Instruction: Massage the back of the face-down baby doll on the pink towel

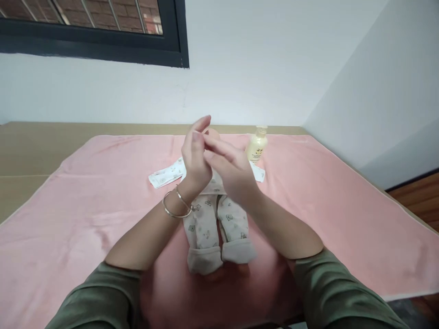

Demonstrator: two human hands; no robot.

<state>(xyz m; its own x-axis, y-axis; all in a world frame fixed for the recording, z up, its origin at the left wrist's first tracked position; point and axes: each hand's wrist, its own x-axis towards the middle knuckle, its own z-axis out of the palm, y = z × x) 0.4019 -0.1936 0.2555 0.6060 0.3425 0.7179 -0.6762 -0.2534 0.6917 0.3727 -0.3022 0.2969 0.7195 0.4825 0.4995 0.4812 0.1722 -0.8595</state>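
Above the pink cloth, my left hand [196, 155] and my right hand [233, 170] are raised and pressed against each other, palms together. The left fingers point up, and a metal bangle [176, 210] circles that wrist. My right fingers are stretched out across the left palm; I see no object between the hands. Beneath them lies a set of small white baby clothes [206, 224] with a bear print, its sleeves spread to both sides and its leg ends cuffed. Behind my fingers shows a rounded skin-toned shape [213, 133], mostly hidden, perhaps a doll's head.
A pale yellow bottle [257, 145] with a face printed on it stands just beyond my right hand. The pink cloth [103, 192] covers most of the wooden tabletop [24, 146]. A white wall [257, 68] rises at the back, with a dark-framed barred window [171, 50] at upper left.
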